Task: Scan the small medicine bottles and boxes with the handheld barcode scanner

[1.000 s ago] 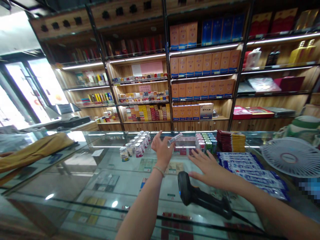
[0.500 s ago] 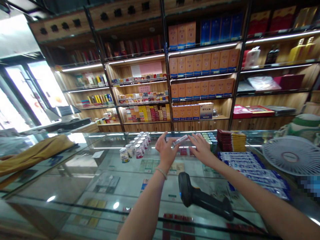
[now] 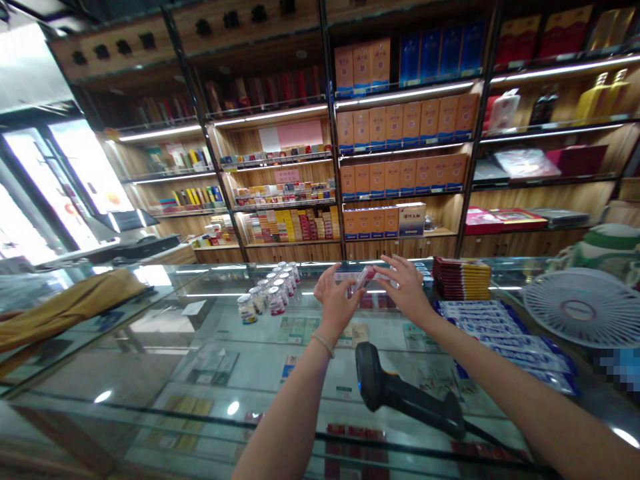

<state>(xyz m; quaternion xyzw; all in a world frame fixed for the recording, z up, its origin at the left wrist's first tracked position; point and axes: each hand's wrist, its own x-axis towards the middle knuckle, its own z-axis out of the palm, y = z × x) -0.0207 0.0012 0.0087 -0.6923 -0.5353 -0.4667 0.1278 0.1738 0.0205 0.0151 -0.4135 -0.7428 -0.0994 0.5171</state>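
My left hand [image 3: 336,300] is above the glass counter, its thumb and fingers closed on a small white-and-red pack [image 3: 366,276]. My right hand [image 3: 407,290] meets the pack's other end with its fingertips, also pinching it. The pack is tilted, and fingers cover part of it; its print is too small to read. To the left of my hands stand rows of small white-lidded jars [image 3: 277,301]. Just beyond my right hand, a few small green-and-blue cans [image 3: 426,275] show in part. Nearer to me, a black barcode scanner [image 3: 410,397] lies on the glass.
Stacked red-and-yellow packs [image 3: 461,280], blue-and-white packets [image 3: 480,323] and a white fan [image 3: 580,308] occupy the right side. A mustard-coloured cloth [image 3: 75,303] lies left. Shelves of boxes [image 3: 405,177] line the wall behind the glass counter [image 3: 200,413].
The pack has turned so that its red end shows upward. My right hand has shifted slightly right, its fingers bending more around the pack's end, while my left hand keeps its hold.
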